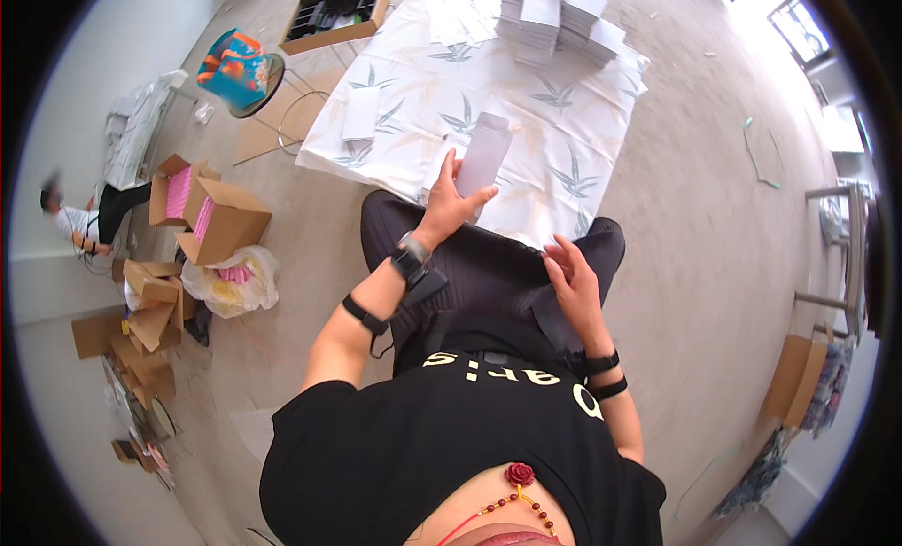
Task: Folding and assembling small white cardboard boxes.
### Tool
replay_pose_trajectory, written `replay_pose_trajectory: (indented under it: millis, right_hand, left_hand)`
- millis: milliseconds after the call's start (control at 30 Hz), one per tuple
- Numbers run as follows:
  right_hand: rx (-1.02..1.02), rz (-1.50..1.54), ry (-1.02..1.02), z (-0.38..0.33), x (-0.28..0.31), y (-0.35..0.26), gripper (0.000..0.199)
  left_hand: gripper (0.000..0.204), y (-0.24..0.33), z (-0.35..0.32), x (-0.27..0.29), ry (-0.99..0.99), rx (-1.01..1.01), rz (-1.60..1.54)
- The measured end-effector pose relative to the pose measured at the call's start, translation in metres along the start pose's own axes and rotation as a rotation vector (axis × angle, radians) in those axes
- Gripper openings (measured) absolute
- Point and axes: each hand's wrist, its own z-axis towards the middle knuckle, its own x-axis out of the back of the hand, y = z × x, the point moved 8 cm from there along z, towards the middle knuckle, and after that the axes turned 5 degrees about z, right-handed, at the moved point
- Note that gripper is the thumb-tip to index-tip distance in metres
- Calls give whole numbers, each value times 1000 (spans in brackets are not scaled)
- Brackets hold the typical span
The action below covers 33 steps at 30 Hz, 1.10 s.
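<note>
My left hand [453, 204] grips the lower end of a slim pale carton [486, 153], thumb on one side and fingers on the other. The carton stretches away from me over the near edge of the table, and its far end looks like a raised flap. Another flat white piece [438, 163] lies beside it, partly hidden by my hand. Above my right thigh, at the table's near edge, my right hand [575, 285] has its fingers apart and holds nothing. Farther left on the cloth lies a white box [361, 114].
A leaf-patterned cloth covers the table [554, 123]. Stacks of white boxes [540, 24] stand at its far end, beside loose white sheets [460, 15]. To the left are a stool with a colourful bag [235, 69], open cardboard cartons [230, 222], a plastic bag [235, 281] and another person [85, 222].
</note>
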Motion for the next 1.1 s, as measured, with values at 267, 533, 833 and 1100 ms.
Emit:
replay_pose_trajectory:
  millis: [267,533,833,1100]
  right_hand:
    - [-4,407,-157,36,-32,-22,90]
    - [-51,591,-221,31,-30,-35,97]
    - [-101,694,-240,31,-31,-31,96]
    - [-22,549,29,32,-12,-35,66]
  left_hand:
    - [107,67,-83,-54,-348,37,-301]
    - [101,74,-97,-71,-375,28,-341]
    - [92,89,-100,-74,-428,100,-319]
    - [47,77,-106,-68,-456,257,-581]
